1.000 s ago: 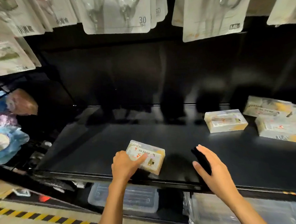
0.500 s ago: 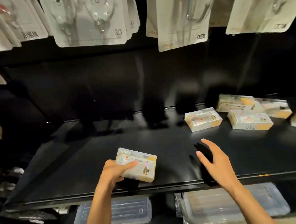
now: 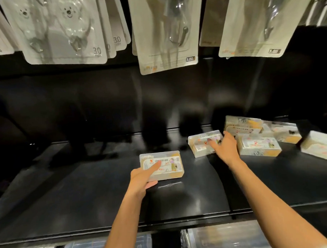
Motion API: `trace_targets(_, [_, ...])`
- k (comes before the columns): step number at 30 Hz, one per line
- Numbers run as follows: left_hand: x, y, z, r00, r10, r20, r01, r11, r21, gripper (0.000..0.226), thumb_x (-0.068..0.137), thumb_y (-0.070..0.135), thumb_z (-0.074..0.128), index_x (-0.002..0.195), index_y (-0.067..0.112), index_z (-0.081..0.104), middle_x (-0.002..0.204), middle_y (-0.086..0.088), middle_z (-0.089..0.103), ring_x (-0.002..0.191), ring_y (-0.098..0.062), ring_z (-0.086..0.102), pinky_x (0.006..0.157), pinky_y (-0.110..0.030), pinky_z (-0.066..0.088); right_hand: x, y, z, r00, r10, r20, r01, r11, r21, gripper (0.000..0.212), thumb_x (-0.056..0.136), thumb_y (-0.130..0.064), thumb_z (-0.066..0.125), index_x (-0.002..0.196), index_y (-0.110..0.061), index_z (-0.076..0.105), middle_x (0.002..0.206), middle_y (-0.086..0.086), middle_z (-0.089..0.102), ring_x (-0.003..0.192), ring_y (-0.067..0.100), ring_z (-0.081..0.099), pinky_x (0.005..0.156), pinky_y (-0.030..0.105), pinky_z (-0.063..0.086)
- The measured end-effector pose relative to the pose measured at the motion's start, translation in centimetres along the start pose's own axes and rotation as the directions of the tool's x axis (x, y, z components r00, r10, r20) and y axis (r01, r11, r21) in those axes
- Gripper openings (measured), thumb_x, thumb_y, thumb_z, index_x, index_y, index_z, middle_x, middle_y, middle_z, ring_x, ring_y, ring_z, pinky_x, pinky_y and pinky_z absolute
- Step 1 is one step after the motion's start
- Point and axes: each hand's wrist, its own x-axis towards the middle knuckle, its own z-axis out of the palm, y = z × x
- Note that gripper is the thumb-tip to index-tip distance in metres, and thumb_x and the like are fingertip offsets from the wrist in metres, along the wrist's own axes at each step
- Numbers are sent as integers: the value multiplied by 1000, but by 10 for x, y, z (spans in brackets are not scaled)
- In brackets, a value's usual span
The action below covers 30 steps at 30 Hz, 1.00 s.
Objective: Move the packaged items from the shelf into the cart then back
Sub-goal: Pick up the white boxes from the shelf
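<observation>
My left hand holds a clear packaged box with a printed label, thumb on top and fingers beneath, just above the black shelf. My right hand reaches to a second packaged box lying further back on the shelf, with its fingers spread over the box's right end. Several more packaged boxes lie in a loose group at the right of the shelf. The cart is out of view.
Blister-carded goods hang in a row above the shelf, close over the reach. Clear plastic containers sit on the level below the shelf's front edge. The shelf's back wall is dark.
My right hand has gone from hovering near the shelf's front to the box further back. My left hand has carried its box deeper over the shelf. The view has shifted right.
</observation>
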Motion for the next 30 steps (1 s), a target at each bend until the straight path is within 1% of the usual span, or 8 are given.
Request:
trace_targets(5, [10, 8, 27, 1000, -10, -17, 9, 998, -67, 26, 75, 23, 80, 94, 13, 66, 92, -5, 73, 89, -18, 68, 67, -27, 55, 26, 9, 13, 973, 192, 126, -175, 975, -136, 104, 66, -58, 78, 134, 7, 33, 138, 24, 42, 128, 39, 41, 104, 45, 38])
trace_targets(14, [17, 8, 34, 996, -40, -78, 32, 995, -98, 24, 74, 23, 81, 88, 15, 64, 93, -6, 72, 91, -21, 69, 68, -29, 56, 38, 0, 13, 918, 368, 146, -341, 922, -183, 109, 54, -53, 87, 137, -2, 37, 143, 21, 38, 133, 36, 35, 107, 44, 35])
trace_targets(16, [18, 8, 34, 995, -45, -90, 35, 994, -104, 23, 75, 23, 81, 86, 15, 63, 92, -6, 72, 91, -21, 69, 67, -29, 56, 43, 5, 13, 894, 401, 200, -386, 916, -113, 111, 45, -54, 91, 132, -3, 44, 139, 20, 43, 130, 36, 39, 107, 43, 37])
trace_targets(19, [19, 8, 34, 995, -50, -84, 40, 992, -116, 23, 75, 23, 80, 88, 15, 62, 92, -6, 72, 92, -22, 68, 67, -29, 55, 67, 37, 21, 875, 379, 301, -425, 899, 105, 115, 9, -52, 95, 109, -4, 62, 116, 16, 66, 104, 32, 63, 94, 44, 51])
trace_targets(22, [20, 9, 33, 997, -49, -63, 42, 993, -112, 23, 75, 23, 80, 89, 16, 62, 93, -6, 71, 91, -21, 68, 69, -29, 55, 52, 20, 12, 846, 364, 391, -481, 837, 262, 68, 45, -18, 96, 102, 3, 63, 99, 16, 71, 91, 29, 68, 91, 43, 53])
trace_targets(24, [20, 9, 33, 997, -52, -53, 46, 993, -111, 23, 75, 23, 80, 88, 16, 62, 94, -7, 71, 88, -20, 68, 68, -29, 55, 39, 10, 7, 830, 357, 429, -494, 828, 266, 47, 63, -13, 88, 100, -2, 63, 94, 13, 70, 89, 26, 66, 84, 39, 54])
trace_targets(26, [21, 8, 33, 997, -55, -47, 50, 993, -108, 24, 74, 23, 81, 87, 15, 62, 93, -7, 71, 85, -19, 68, 67, -29, 55, 32, 10, 5, 837, 337, 432, -481, 830, 284, 41, 68, -17, 86, 99, -3, 64, 94, 13, 70, 88, 24, 67, 74, 34, 56])
trace_targets(30, [23, 5, 31, 999, -51, -12, 49, 992, -116, 26, 74, 23, 80, 92, 15, 63, 94, -6, 72, 88, -20, 68, 70, -30, 55, 11, 12, 6, 866, 311, 392, -457, 810, 367, 37, 70, -19, 84, 97, -2, 65, 92, 12, 71, 86, 21, 67, 70, 31, 57])
